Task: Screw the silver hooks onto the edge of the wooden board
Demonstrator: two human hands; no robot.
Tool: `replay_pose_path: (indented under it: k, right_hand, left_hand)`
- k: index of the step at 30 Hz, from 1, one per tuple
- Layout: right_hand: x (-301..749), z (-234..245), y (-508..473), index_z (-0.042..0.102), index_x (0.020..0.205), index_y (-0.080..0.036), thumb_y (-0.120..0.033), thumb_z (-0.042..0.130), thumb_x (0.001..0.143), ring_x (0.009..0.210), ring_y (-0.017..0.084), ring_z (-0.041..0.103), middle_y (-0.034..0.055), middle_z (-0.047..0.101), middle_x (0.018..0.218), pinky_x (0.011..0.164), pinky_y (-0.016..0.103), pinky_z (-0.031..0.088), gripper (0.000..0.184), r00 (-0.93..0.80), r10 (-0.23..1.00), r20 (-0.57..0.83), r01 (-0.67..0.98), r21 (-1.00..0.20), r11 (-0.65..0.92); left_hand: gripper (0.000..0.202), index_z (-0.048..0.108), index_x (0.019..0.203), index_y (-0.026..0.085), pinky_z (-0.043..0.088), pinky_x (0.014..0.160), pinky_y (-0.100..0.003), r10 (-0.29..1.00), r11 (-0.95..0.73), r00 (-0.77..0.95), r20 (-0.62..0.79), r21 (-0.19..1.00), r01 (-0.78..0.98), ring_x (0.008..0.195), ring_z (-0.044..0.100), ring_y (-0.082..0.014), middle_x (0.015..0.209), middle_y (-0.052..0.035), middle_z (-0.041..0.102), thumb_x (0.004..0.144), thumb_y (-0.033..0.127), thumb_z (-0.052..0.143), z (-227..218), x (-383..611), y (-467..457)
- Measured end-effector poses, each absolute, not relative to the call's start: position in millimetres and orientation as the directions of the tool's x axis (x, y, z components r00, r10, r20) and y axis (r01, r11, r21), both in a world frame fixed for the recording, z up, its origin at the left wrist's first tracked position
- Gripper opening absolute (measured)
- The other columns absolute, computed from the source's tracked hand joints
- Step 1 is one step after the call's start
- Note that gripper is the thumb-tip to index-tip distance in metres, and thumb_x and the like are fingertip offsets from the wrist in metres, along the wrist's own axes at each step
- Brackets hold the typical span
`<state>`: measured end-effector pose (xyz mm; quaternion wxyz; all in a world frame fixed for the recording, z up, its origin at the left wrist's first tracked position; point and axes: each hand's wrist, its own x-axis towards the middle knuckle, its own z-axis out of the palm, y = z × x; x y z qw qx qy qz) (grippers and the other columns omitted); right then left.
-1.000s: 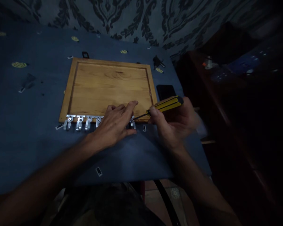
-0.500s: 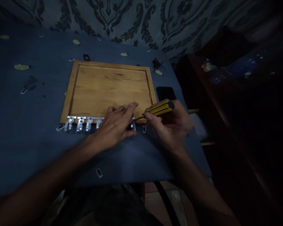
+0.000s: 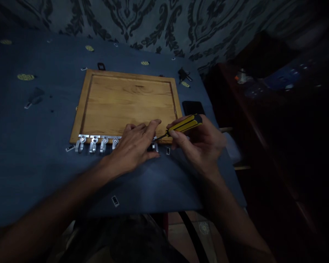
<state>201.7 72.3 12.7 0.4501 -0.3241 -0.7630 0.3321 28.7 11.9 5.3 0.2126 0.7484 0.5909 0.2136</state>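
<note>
A wooden panel (image 3: 126,98) with a raised border lies on a blue tablecloth. Along its near edge runs a hook rail (image 3: 100,137) with several shiny metal hooks (image 3: 93,145). My left hand (image 3: 134,148) grips the rail and near edge, fingers over the wood and thumb in front, hiding the rail's middle. My right hand (image 3: 201,146) is closed around a yellow and black screwdriver (image 3: 185,125). The screwdriver's thin shaft slopes down left to the rail's right end, beside my left fingers. The exact spot its tip touches is too dark to make out.
A black phone-like object (image 3: 193,108) lies right of the panel, with a small dark object (image 3: 184,75) behind it. The patterned wall (image 3: 164,25) closes off the back. Dark red furniture (image 3: 235,95) with a plastic bottle (image 3: 279,78) stands at the right.
The screwdriver and the fingers of my right hand have shifted very slightly, with the shaft still pointing to the rail's right end. My left hand stays in place.
</note>
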Motion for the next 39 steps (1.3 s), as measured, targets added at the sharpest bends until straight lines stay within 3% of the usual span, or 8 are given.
replay_pose_path:
  k: [6,13,18,20,24,30,35,39]
  right_hand:
    - [195,5,71,0.057,0.077,-0.027,-0.029,0.086,0.075,0.05,0.01,0.051,-0.0056,0.055,0.067,0.044,0.026,0.042,0.029,-0.29,0.749,0.596,0.173,-0.737,0.653]
    - [199,17,74,0.07,0.103,-0.027,-0.037,0.073,0.087,0.056,0.009,0.06,0.0005,0.07,0.098,0.048,0.025,0.052,0.019,-0.422,0.795,0.436,0.064,-0.86,0.505]
    - [203,20,75,0.074,0.096,-0.025,-0.036,0.07,0.089,0.046,0.007,0.057,0.0001,0.073,0.09,0.042,0.025,0.047,0.014,-0.456,0.784,0.422,0.064,-0.863,0.502]
    - [203,17,74,0.074,0.087,-0.025,-0.03,0.075,0.085,0.047,0.008,0.056,-0.0017,0.072,0.081,0.043,0.025,0.046,0.006,-0.404,0.769,0.496,0.104,-0.81,0.577]
    - [198,11,68,0.071,0.078,-0.026,-0.031,0.082,0.079,0.058,0.014,0.062,-0.0016,0.07,0.074,0.05,0.029,0.05,0.012,-0.267,0.705,0.657,0.171,-0.688,0.706]
    - [193,16,64,0.07,0.085,-0.026,-0.045,0.074,0.086,0.042,0.007,0.052,-0.0027,0.068,0.078,0.035,0.025,0.041,0.019,0.065,0.771,0.634,0.032,-0.773,0.633]
    - [195,12,65,0.071,0.086,-0.026,-0.037,0.076,0.085,0.044,0.008,0.057,-0.0028,0.068,0.077,0.038,0.025,0.045,0.013,-0.153,0.783,0.603,0.084,-0.782,0.618]
    - [196,9,65,0.07,0.088,-0.026,-0.03,0.075,0.086,0.046,0.008,0.058,-0.0037,0.069,0.078,0.041,0.025,0.048,0.007,-0.202,0.776,0.597,0.1,-0.776,0.623]
  left_hand:
    - [0.077,0.03,0.145,0.017,0.039,0.102,-0.048,0.971,-0.235,0.217,0.099,0.556,0.797,0.129,0.057,-0.0331,0.133,-0.0169,0.065,0.085,0.026,0.078,1,27,11]
    - [0.076,0.032,0.144,0.018,0.041,0.096,-0.046,0.972,-0.227,0.22,0.08,0.551,0.803,0.123,0.06,-0.0328,0.123,-0.0125,0.069,0.084,0.026,0.079,4,28,12]
    - [0.073,0.032,0.143,0.02,0.041,0.096,-0.045,0.969,-0.244,0.221,0.111,0.563,0.79,0.121,0.061,-0.0313,0.12,-0.0106,0.069,0.086,0.025,0.077,1,27,11]
    - [0.074,0.031,0.143,0.02,0.04,0.098,-0.046,0.967,-0.252,0.222,0.123,0.571,0.781,0.125,0.059,-0.0315,0.125,-0.0119,0.068,0.086,0.025,0.077,0,27,10]
    - [0.077,0.031,0.143,0.018,0.039,0.099,-0.047,0.968,-0.248,0.222,0.115,0.574,0.78,0.127,0.058,-0.0325,0.128,-0.014,0.067,0.084,0.024,0.08,1,27,10]
    - [0.077,0.031,0.142,0.018,0.04,0.098,-0.047,0.967,-0.247,0.232,0.102,0.578,0.778,0.121,0.061,-0.0314,0.12,-0.0113,0.069,0.084,0.024,0.08,3,27,10]
    - [0.075,0.033,0.142,0.018,0.04,0.098,-0.047,0.973,-0.227,0.213,0.093,0.576,0.785,0.121,0.061,-0.032,0.12,-0.0113,0.069,0.083,0.022,0.079,4,27,10]
    - [0.074,0.033,0.142,0.018,0.04,0.098,-0.046,0.972,-0.231,0.212,0.101,0.571,0.787,0.122,0.061,-0.0319,0.122,-0.0116,0.069,0.085,0.023,0.078,3,28,11]
